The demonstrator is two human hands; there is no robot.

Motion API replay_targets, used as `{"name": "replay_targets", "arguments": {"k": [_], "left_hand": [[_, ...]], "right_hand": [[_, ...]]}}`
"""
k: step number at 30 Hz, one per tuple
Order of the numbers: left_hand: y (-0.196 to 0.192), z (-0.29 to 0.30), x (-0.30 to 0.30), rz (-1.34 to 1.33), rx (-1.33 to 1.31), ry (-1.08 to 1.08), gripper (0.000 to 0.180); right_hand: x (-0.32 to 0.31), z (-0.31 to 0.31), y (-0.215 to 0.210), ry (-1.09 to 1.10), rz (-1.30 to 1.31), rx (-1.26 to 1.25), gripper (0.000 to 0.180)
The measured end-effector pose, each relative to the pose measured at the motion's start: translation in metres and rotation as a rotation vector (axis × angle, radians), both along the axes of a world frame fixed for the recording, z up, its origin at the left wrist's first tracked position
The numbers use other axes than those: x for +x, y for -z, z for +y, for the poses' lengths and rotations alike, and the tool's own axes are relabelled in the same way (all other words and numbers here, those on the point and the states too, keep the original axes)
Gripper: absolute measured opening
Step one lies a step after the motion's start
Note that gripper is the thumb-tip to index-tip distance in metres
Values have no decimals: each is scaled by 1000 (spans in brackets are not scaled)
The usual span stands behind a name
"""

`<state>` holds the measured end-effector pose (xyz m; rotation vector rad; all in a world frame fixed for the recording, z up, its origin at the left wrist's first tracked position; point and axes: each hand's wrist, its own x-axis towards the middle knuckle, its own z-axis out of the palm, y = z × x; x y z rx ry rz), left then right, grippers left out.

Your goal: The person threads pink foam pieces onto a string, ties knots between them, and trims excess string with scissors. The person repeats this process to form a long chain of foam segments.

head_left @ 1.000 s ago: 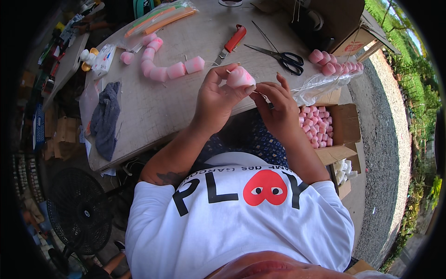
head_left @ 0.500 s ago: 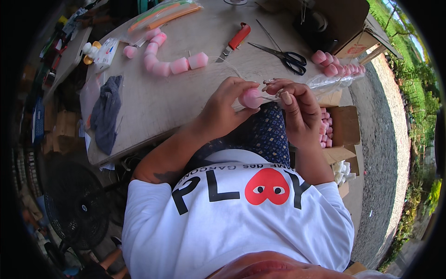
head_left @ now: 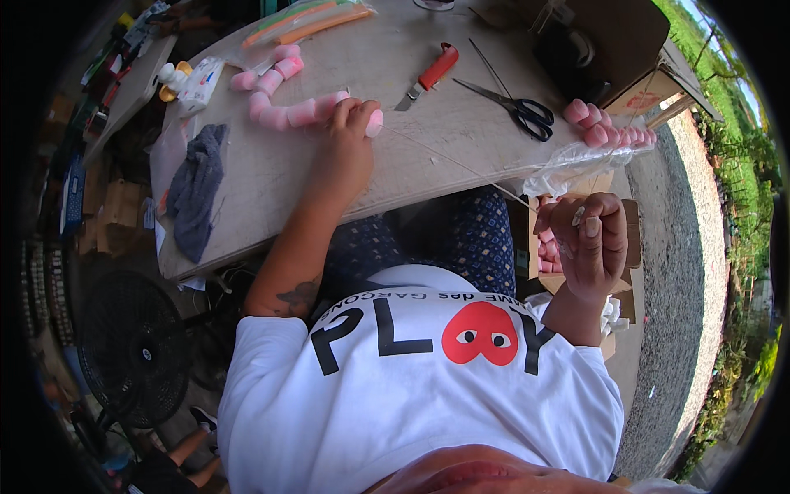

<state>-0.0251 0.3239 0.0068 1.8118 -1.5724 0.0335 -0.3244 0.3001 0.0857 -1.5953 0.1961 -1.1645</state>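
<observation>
My left hand (head_left: 349, 148) is closed around a pink foam-like cylinder (head_left: 374, 124) at the right end of a curved row of similar pink pieces (head_left: 301, 114) on the table. From that piece a pale string (head_left: 461, 167) runs taut across the table edge. Its other end is pinched in my right hand (head_left: 591, 240), which is raised off the table's right side above an open carton. Whether a needle is also in those fingers, I cannot tell.
On the table (head_left: 444, 90) lie a red-handled knife (head_left: 433, 70), black scissors (head_left: 522, 114) and a grey cloth (head_left: 197, 193). More pink pieces (head_left: 601, 128) rest on clear plastic at the right. A cardboard carton (head_left: 632, 235) with pink pieces stands below; a black fan (head_left: 136, 350) is at lower left.
My left hand has moved up and left, bringing the pink piece to the end of the row. My right hand has moved right and down, drawing the string out straight.
</observation>
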Motion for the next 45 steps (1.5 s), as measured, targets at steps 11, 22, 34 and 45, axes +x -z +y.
{"name": "replay_targets", "arguments": {"k": [11, 22, 34, 45], "left_hand": [[-6, 12, -17, -236, 254, -15, 62], [-34, -103, -91, -1, 221, 628, 47], [12, -278, -212, 251, 244, 505, 74], [-48, -124, -112, 422, 33, 673, 44]], "right_hand": [[-17, -21, 22, 75, -120, 250, 32], [-18, -27, 62, 81, -69, 309, 11], [-12, -34, 101, -45, -180, 611, 16], [-8, -59, 68, 408, 93, 45, 10]]}}
